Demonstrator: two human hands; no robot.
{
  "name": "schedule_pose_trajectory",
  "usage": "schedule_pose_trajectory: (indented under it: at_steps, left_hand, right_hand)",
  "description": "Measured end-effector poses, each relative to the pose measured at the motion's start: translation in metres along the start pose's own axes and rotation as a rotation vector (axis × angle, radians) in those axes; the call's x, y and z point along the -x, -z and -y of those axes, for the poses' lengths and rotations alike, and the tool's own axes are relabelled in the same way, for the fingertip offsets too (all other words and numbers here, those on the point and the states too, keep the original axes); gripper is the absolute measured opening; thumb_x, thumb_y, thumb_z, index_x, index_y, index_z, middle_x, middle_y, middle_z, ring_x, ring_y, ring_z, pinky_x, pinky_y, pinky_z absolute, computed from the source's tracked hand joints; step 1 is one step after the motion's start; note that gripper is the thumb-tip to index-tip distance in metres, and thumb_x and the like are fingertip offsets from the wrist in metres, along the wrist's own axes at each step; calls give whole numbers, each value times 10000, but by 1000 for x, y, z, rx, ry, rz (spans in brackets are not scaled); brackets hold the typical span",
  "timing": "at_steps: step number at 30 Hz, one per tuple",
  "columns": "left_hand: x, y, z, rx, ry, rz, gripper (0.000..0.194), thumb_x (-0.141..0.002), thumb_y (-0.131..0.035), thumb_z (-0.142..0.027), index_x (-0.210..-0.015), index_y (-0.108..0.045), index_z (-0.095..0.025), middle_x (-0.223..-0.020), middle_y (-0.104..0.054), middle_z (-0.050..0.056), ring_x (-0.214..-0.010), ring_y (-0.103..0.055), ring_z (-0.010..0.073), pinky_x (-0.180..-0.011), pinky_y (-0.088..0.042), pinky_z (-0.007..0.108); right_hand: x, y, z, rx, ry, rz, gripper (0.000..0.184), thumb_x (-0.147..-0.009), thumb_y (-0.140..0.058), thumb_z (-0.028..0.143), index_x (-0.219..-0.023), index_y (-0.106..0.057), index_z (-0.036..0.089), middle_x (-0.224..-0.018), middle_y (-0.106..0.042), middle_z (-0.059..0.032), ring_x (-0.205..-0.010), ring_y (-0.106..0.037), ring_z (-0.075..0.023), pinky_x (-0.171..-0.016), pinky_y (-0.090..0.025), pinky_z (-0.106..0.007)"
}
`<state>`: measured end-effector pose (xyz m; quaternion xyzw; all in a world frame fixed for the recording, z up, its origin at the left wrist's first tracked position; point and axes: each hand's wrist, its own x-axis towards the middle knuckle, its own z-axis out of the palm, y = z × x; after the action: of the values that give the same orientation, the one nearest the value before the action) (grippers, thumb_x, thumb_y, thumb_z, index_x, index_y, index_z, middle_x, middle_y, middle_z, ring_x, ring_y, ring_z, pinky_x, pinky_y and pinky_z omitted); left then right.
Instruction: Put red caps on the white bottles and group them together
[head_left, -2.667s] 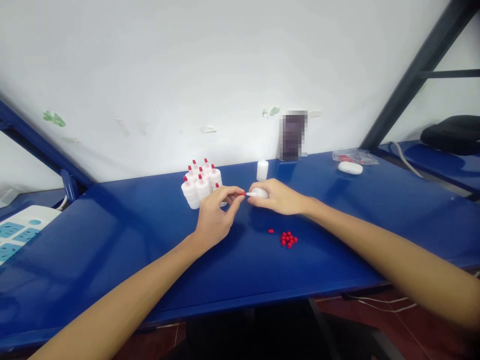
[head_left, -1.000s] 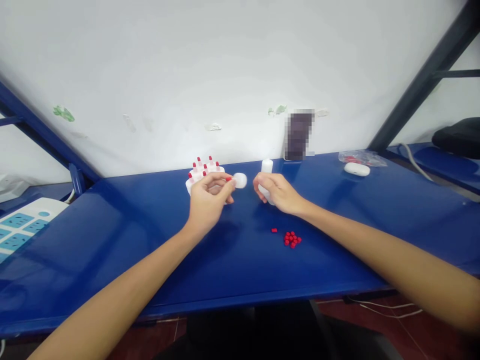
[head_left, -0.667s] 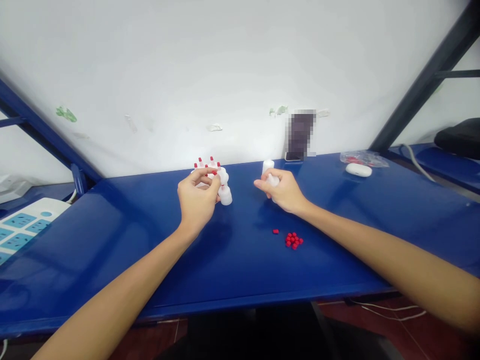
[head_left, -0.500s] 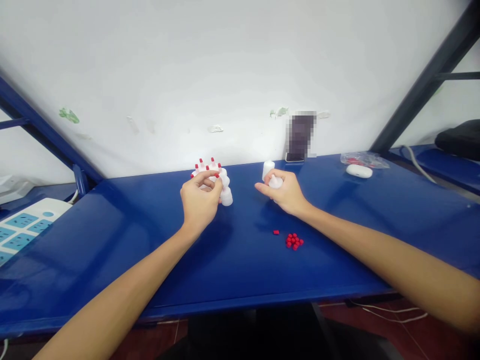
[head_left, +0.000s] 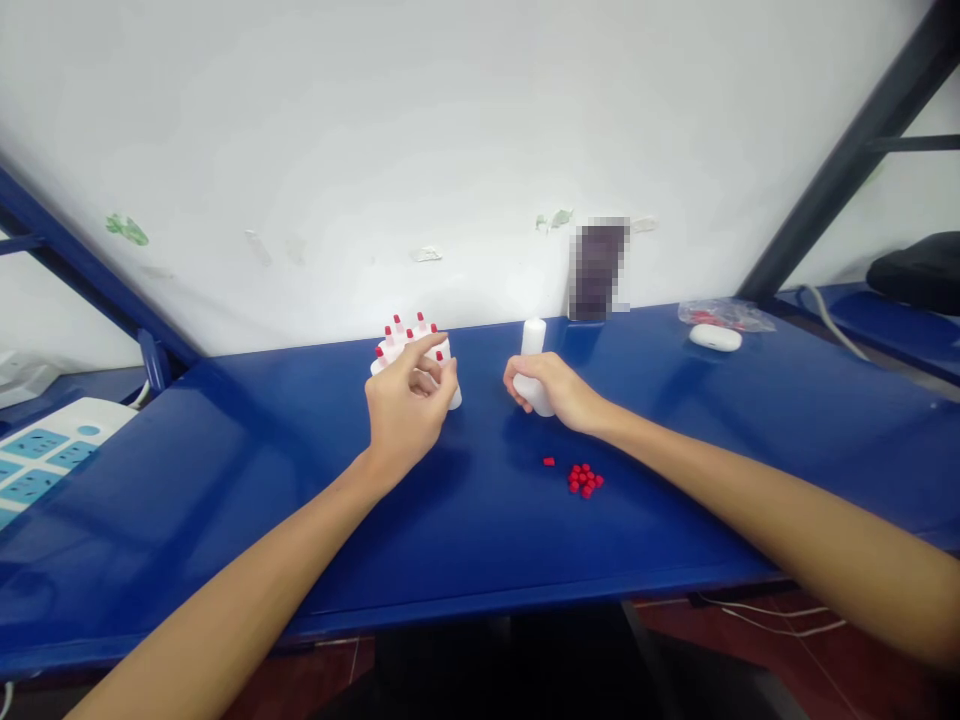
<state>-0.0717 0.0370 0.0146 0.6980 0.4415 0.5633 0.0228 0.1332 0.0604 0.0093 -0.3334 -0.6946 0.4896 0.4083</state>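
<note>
Just beside a group of white squeeze bottles [head_left: 455, 392] with red-tipped nozzles, my left hand [head_left: 405, 405] has its thumb and index finger apart. A red cap [head_left: 440, 356] on one nozzle shows between these two fingers, apparently not pinched. My right hand [head_left: 559, 385] is wrapped round a white squeeze bottle [head_left: 534, 396], held tilted; its nozzle is hidden. Right behind that hand stands another white bottle [head_left: 533, 338]. Closer to me lie several loose red caps [head_left: 583, 479] in a cluster, with a single red cap [head_left: 549, 462] to their left.
A blurred-out phone-like object [head_left: 598, 270] leans on the wall. At the back right are a white earbud case [head_left: 715, 338] and a clear plastic bag [head_left: 727, 316] with red pieces. A white power strip [head_left: 97, 413] lies at the left of the blue table [head_left: 480, 540].
My left thumb and index finger have parted from the red cap on the nozzle. The bottle in my right hand has turned, and its nozzle no longer shows.
</note>
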Motion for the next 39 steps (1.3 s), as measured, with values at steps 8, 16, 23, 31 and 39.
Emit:
schedule_pose_trajectory:
  at_steps: [8, 16, 23, 31, 39]
  left_hand:
    - [16, -5, -16, 119, -432, 143, 184, -904, -628, -149, -1078, -667, -194, -907, -758, 22, -767, -693, 105, -667, -558, 209]
    - [19, -3, -17, 121, -397, 178, 174, -909, -625, -167, -1070, -680, -199, -897, -763, 20, -716, -686, 101, -676, -558, 216]
    - [21, -4, -22, 155, -378, 123, 147, -889, -627, -117, -995, -694, -194, -837, -755, 1, -677, -664, 88, -667, -544, 199]
    - [24, -6, -20, 203, -322, 132, 133, -881, -662, -138, -998, -691, -193, -786, -744, -18, -564, -589, 52, -577, -494, 163]
    - [25, -7, -19, 183, -292, 238, 122, -897, -649, -196, -1009, -695, -196, -749, -725, -7, -546, -578, 63, -536, -494, 171]
  right_hand:
    - [8, -8, 9, -33, 72, 234, 443, -961, -420, 440, -668, -590, 156, -602, -537, -3, -544, -485, -114, -542, -404, -247]
    - [14, -10, 8, 38, 144, 266, 445, -953, -484, 511, -693, -589, 165, -613, -460, 25, -574, -419, -106, -553, -359, -248]
    - [12, -10, 12, 2, 110, 297, 436, -949, -510, 470, -633, -542, 172, -591, -421, 37, -548, -396, -96, -527, -347, -243]
    - [10, -9, 10, 4, 75, 324, 428, -942, -503, 458, -628, -553, 171, -562, -427, 39, -537, -416, -101, -527, -364, -242]
    - [11, -11, 13, 90, 109, 301, 343, -877, -482, 322, -566, -507, 178, -519, -436, 38, -502, -409, -98, -507, -347, -243]
